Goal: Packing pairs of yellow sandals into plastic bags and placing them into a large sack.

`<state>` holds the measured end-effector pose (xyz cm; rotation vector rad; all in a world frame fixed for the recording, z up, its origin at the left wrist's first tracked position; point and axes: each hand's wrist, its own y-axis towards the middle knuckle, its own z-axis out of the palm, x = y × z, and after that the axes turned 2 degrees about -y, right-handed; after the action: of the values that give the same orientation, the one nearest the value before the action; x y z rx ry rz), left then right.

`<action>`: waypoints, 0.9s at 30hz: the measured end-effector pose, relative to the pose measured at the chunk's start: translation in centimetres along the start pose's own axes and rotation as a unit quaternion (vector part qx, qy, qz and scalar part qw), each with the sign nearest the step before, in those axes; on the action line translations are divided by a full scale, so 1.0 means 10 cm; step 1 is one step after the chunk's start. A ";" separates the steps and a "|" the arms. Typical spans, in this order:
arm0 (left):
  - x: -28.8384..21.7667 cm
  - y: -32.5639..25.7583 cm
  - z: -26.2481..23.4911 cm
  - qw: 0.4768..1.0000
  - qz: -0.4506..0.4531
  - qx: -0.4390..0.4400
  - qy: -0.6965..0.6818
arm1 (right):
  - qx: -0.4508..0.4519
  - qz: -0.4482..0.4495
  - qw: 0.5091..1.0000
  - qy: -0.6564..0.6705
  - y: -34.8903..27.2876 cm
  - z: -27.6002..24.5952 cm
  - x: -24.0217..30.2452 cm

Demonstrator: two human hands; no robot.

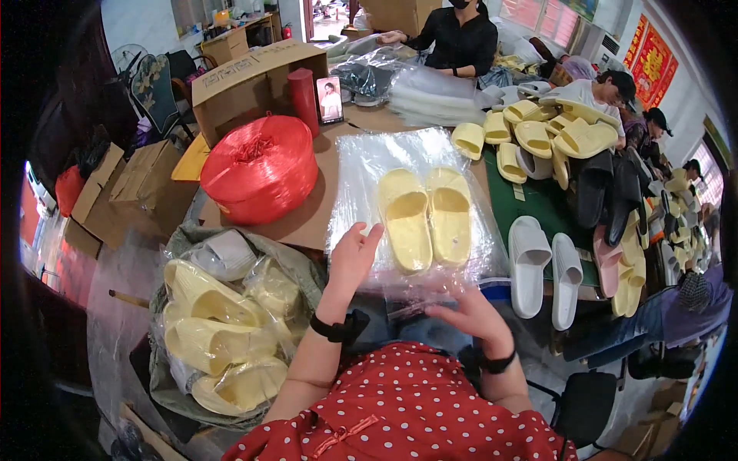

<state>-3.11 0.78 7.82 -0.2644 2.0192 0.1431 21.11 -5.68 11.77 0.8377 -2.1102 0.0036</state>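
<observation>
A pair of pale yellow slide slippers [407,230] lies side by side inside a clear plastic bag, on top of a stack of clear bags [355,165] on the table. My left hand [355,257] is beside the left slipper at the bag's near left edge, its fingers apart and holding nothing. Near the bag's front right edge is my right hand [470,313], with thumb and fingers spread and some fingertips blurred against the plastic. The bag's near end [419,296] hangs loosely over the table edge between my hands.
A red twine roll [261,169], a cardboard box [257,88] and a propped phone [330,100] stand at left. Below is a sack of bagged slippers [219,330]. White slippers [530,265] and a yellow slipper pile [538,127] lie right. Co-workers [453,38] sit beyond.
</observation>
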 end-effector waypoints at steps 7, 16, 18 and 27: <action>-0.20 -0.04 0.16 0.988 0.018 0.032 0.149 | -0.389 0.133 0.905 0.108 -0.22 -0.71 -0.20; 0.09 -0.02 0.37 0.995 0.023 0.058 0.079 | -0.210 0.306 0.922 -0.112 0.28 -0.04 -0.96; 0.18 0.04 0.39 0.997 0.013 0.071 0.037 | -0.264 0.269 0.920 -0.108 0.27 0.07 -1.05; -0.09 -0.18 0.27 0.832 -0.056 0.154 -0.530 | -0.317 0.176 0.928 -0.081 0.28 0.27 -1.02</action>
<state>0.05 -0.23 7.47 -0.0548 0.8841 -0.1054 21.90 1.41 3.58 0.0707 -2.1857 -0.5458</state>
